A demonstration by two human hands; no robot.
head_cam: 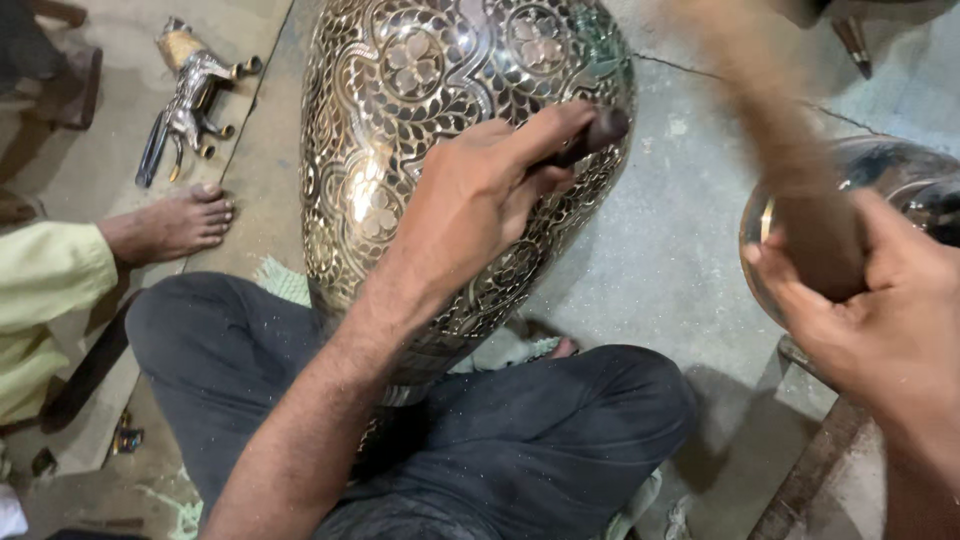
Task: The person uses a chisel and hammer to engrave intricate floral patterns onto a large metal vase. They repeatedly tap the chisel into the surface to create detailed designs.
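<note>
Left hand point(480, 200) pinches a dark chisel point(590, 138) against the engraved metal vase point(400, 120) lying across the lap; right hand point(880, 320) grips a blurred wooden mallet point(790, 170) beside it. A glancing blow could make the chisel skid, scarring the pattern or striking fingers.

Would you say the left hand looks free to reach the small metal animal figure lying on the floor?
Probably not as things stand: the left hand grips a dark tool against the engraved vase, and the figure lies beyond the vase, past a neighbour's foot.
</note>
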